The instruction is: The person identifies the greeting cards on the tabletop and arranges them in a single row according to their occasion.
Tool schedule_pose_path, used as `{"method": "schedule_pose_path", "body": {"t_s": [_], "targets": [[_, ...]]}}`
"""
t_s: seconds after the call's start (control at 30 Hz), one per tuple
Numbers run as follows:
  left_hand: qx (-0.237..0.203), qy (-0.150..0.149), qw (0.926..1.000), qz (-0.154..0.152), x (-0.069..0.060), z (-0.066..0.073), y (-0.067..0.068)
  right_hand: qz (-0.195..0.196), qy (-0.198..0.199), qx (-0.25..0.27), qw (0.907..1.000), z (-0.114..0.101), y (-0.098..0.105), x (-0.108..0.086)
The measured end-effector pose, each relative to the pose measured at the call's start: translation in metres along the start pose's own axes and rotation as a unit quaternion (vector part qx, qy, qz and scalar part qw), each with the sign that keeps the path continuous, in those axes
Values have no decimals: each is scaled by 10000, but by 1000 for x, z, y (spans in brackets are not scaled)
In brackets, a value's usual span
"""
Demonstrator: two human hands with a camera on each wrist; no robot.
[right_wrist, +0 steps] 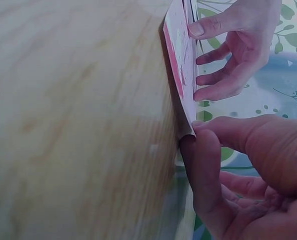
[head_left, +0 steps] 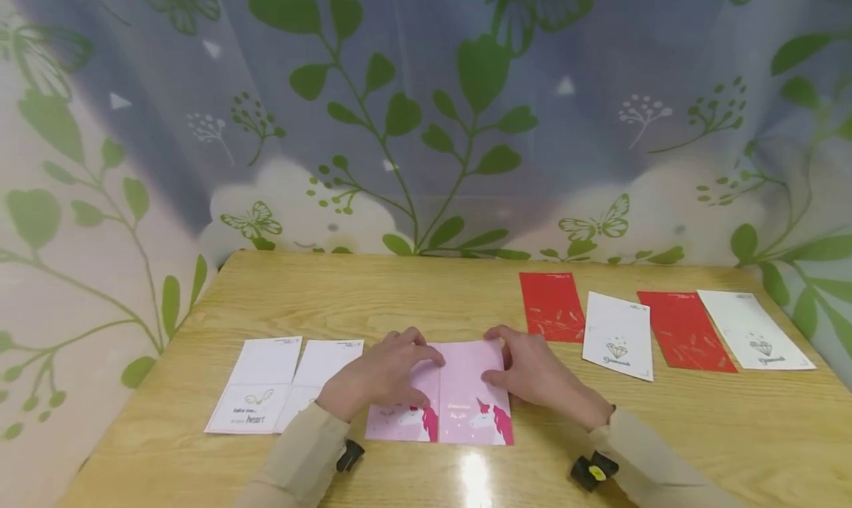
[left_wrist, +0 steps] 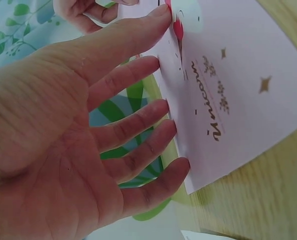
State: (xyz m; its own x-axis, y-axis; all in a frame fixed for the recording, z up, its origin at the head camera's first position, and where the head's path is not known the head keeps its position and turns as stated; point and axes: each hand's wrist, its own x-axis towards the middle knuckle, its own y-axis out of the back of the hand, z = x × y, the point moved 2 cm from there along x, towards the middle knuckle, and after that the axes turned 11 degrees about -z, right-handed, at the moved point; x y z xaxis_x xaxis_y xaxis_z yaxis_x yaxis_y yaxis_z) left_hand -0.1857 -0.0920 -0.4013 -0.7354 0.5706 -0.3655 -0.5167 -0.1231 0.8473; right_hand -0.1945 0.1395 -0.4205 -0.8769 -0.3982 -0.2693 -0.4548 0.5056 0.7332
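Note:
Two pink cards with white unicorns and dark pink manes lie side by side at the front middle of the table, the left card (head_left: 401,427) and the right card (head_left: 466,375). My left hand (head_left: 379,375) reaches over the left card. In the left wrist view its thumb and spread fingertips touch a pink card (left_wrist: 238,115) with gold lettering. At the right card's outer edge is my right hand (head_left: 542,375). The right wrist view shows its thumb and index finger (right_wrist: 207,150) pinching the near corner of the card (right_wrist: 178,45), which bends up slightly.
Two white cards (head_left: 262,364) lie at the left, the second partly behind the left forearm. At the right is a row of red (head_left: 551,305) and white cards (head_left: 615,334). The wooden table (head_left: 366,290) meets a leaf-patterned curtain (head_left: 426,183) behind.

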Motion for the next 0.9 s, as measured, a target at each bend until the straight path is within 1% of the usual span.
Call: {"method": "schedule_pose_path", "body": {"t_s": [0.13,0.43,0.7,0.9], "targets": [[2,-8,10000,-16,1,1,1,16,-14,-149,9999,-1,0,0],[-92,23,9999,-72,0,2,2,51,172,-617,9979,-1,-1,1],[-41,-33,10000,-27,1,1,3,5,108,-617,9980,0,0,1],[-69,-58,10000,-30,1,0,4,13,209,-782,9967,2,1,1]]}}
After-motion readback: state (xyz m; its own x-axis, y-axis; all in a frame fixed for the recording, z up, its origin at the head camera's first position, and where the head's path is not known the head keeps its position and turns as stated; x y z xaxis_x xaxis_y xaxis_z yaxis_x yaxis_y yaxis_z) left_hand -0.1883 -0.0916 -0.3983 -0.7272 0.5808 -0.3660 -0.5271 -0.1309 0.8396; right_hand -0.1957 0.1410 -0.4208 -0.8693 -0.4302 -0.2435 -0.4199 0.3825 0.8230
